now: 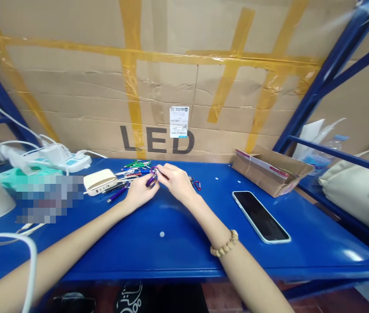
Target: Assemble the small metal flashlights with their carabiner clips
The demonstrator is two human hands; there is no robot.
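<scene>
My left hand and my right hand meet above the blue table, both pinched on a small purple carabiner. The left hand grips it from below. The right hand's fingertips close on its upper end. A pile of coloured pens and clips lies just behind the hands. One purple pen rests left of my left hand. A small red carabiner lies right of my right hand. A bead bracelet circles my right wrist.
A phone lies face up at the right. An open cardboard box stands behind it. A cream power bank, a power strip with white cables and a blurred patch sit at the left. A taped cardboard wall marked LED backs the table.
</scene>
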